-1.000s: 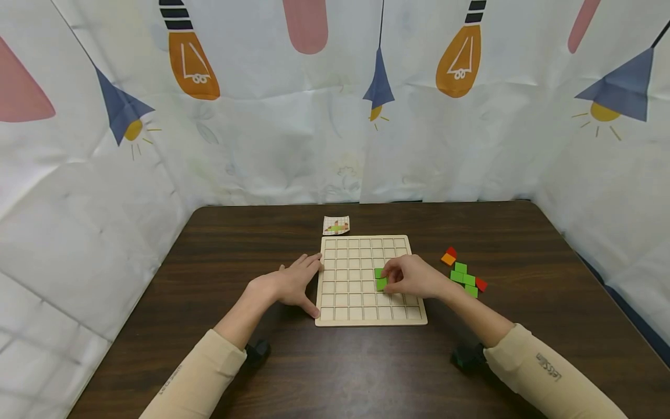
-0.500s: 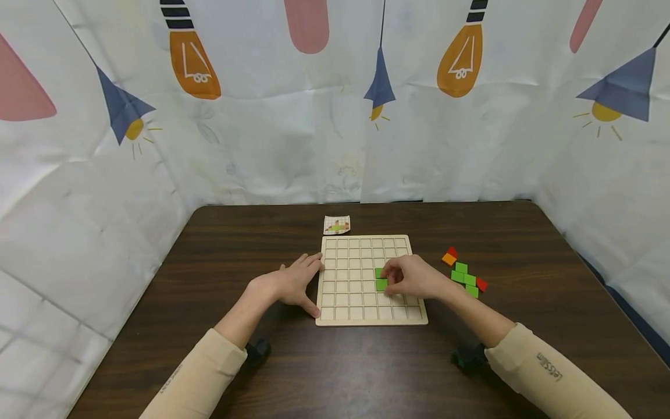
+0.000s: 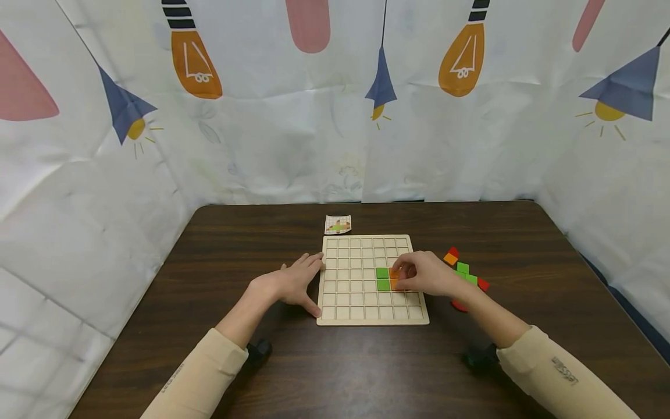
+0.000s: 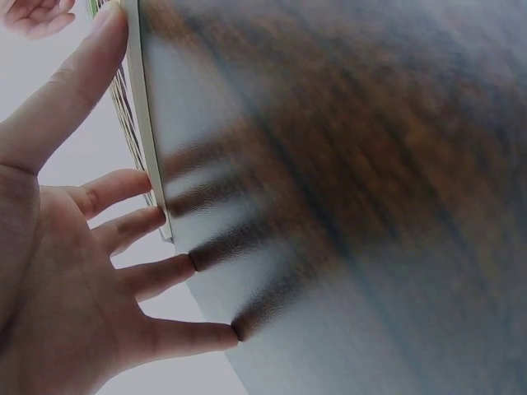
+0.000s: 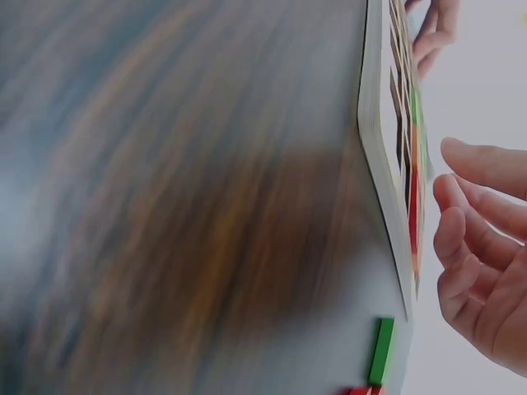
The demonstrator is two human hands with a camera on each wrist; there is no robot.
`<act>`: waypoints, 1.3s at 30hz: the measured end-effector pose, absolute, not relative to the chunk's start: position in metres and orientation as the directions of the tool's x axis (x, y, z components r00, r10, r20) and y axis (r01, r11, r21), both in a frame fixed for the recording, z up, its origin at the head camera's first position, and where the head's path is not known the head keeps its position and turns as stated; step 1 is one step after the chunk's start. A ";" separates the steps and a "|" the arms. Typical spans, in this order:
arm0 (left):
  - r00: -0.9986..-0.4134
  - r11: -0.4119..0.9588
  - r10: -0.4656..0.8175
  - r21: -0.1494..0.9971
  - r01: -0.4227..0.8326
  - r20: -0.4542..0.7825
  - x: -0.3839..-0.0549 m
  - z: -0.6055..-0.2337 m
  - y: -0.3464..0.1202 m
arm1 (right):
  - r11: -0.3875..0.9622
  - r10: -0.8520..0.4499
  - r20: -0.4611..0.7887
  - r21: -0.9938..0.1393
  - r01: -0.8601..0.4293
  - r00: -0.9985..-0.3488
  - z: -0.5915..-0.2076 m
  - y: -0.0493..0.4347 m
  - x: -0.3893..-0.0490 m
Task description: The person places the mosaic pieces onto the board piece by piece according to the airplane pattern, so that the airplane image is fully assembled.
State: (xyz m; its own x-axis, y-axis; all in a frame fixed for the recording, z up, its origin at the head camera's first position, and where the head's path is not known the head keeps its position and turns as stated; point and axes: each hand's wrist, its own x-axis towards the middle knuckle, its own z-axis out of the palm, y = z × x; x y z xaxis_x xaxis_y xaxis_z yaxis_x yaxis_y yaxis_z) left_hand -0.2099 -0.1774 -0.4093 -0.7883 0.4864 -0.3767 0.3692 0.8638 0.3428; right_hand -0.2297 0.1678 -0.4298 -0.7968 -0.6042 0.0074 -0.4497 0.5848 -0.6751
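Head: left hand [image 3: 292, 285] splayed at the board's [image 3: 342, 299] left edge, grip released; right hand [image 3: 425, 273] bent over orange squares [image 3: 394, 286] beside green squares [image 3: 383, 284] on the board; its forearm [image 3: 492, 317] partly covers loose pieces [image 3: 472, 280] on the surface [image 3: 361, 366]; left wrist: thumb and two fingertips meet the edge; right wrist: loosely curled fingers, grip released, apart from the board.

Grid board [image 3: 345, 288]: matt wood; tabletop [image 3: 361, 372]: glossy wood-grain.
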 end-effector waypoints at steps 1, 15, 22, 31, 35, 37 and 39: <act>-0.789 0.864 0.486 0.342 0.369 -0.377 -0.210 -0.409 -0.177 | 0.588 -0.597 0.008 -0.676 -0.445 -0.802 -0.430 0.171 -0.230; -0.784 0.861 0.494 0.339 0.380 -0.376 -0.211 -0.407 -0.175 | 0.608 -0.529 -0.010 -0.702 -0.371 -0.848 -0.430 0.209 -0.226; -0.786 0.862 0.491 0.338 0.376 -0.377 -0.210 -0.407 -0.175 | 0.640 -0.485 -0.011 -0.686 -0.346 -0.875 -0.430 0.234 -0.228; -0.789 0.865 0.485 0.337 0.372 -0.377 -0.210 -0.410 -0.177 | 0.667 -0.428 -0.006 -0.676 -0.312 -0.904 -0.428 0.264 -0.231; -0.789 0.863 0.487 0.346 0.368 -0.375 -0.210 -0.410 -0.177 | 0.672 -0.402 -0.010 -0.682 -0.288 -0.916 -0.427 0.275 -0.231; -0.789 0.862 0.487 0.351 0.366 -0.374 -0.210 -0.410 -0.177 | 0.672 -0.393 -0.013 -0.687 -0.278 -0.919 -0.426 0.281 -0.230; -0.790 0.860 0.490 0.353 0.368 -0.370 -0.210 -0.410 -0.177 | 0.679 -0.382 -0.017 -0.683 -0.269 -0.924 -0.426 0.286 -0.231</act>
State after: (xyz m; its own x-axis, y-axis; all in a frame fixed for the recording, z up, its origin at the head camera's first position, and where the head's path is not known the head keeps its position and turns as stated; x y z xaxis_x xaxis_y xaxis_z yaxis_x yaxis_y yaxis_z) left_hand -0.2098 -0.1768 -0.4103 -0.7896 0.4897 -0.3698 0.3681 0.8602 0.3530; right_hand -0.2307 0.2864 -0.4261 -0.9240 -0.3820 -0.0165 -0.2686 0.6792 -0.6831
